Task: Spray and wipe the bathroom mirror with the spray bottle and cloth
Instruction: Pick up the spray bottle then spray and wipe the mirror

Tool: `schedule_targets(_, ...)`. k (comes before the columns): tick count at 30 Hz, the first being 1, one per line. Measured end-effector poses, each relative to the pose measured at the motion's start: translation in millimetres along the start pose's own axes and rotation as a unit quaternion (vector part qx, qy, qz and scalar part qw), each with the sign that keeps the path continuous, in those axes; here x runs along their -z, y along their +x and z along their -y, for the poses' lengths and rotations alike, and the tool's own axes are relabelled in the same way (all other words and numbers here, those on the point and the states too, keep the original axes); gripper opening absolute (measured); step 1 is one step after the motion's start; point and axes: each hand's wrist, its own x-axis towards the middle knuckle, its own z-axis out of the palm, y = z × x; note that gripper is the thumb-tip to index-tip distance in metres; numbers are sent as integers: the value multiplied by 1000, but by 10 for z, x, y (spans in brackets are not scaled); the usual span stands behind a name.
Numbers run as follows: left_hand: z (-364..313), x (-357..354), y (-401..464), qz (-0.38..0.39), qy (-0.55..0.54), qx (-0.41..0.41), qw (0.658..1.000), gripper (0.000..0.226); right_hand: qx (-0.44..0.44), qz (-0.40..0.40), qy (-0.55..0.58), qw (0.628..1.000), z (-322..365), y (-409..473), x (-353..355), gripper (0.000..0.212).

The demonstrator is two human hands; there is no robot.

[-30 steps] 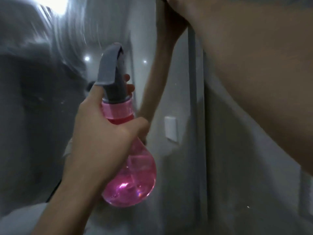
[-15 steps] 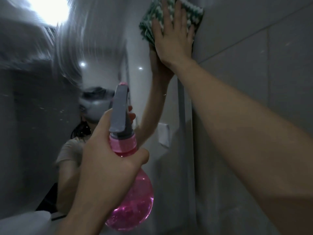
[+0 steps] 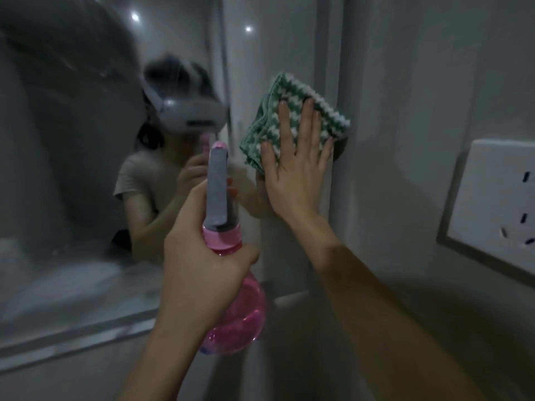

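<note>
The mirror (image 3: pixel 86 140) fills the left and centre of the view, dim and streaky, and reflects a person with a headset. My left hand (image 3: pixel 199 273) grips a pink bulb-shaped spray bottle (image 3: pixel 240 316) by its neck, its grey trigger head pointing up at the glass. My right hand (image 3: pixel 295 169) lies flat, fingers spread, pressing a green and white folded cloth (image 3: pixel 292 108) against the mirror's right edge, beside the frame.
A grey tiled wall (image 3: pixel 434 82) runs along the right. A white wall socket (image 3: pixel 498 204) sits on it at the right edge. The mirror's bottom frame (image 3: pixel 72 337) crosses the lower left.
My right hand has slid the cloth down the mirror's right edge from the top to mid height. The view has dropped, bringing the socket and bottom frame in. The bottle stays in my left hand.
</note>
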Motion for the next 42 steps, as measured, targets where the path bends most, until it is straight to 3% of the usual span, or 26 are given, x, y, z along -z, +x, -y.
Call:
schedule_targets(9, 585, 211, -558, -22, 13, 100, 995, 53, -13, 46, -50, 998, -166, -1680, -209, 52)
schedule_targets(14, 840, 390, -768, -54, 57, 120, 990, 62, -102, 86, -21, 991, 389, -2068, -334, 53)
schedule_targets(16, 913, 527, -826, -78, 67, 138, 985, 60, -97, 99, 7, 990, 704, -2167, -400, 53)
schedule_targets(21, 1050, 1038, -980, -136, 99, 151, 974, 51, -10, 92, -16, 996, 1514, -2303, -632, 62)
schedule_targets(25, 1156, 1606, -1170, -205, 131, 128, 961, 63, 99, 113, -19, 989, 2122, -2399, -718, 63)
schedule_targets(31, 1150, 2156, -1448, -278, 168, 164, 931, 77, 273, 156, 1, 949, 2860, -2544, -821, 56)
schedule_targets(39, 1024, 2125, -1323, -263, 179, 155, 935, 65, 377, 119, -3, 919, 2598, -2174, -764, 54)
schedule_targets(42, 945, 1962, -1192, -251, 169, 140, 943, 66, 375, 98, 2, 922, 2375, -1787, -668, 51)
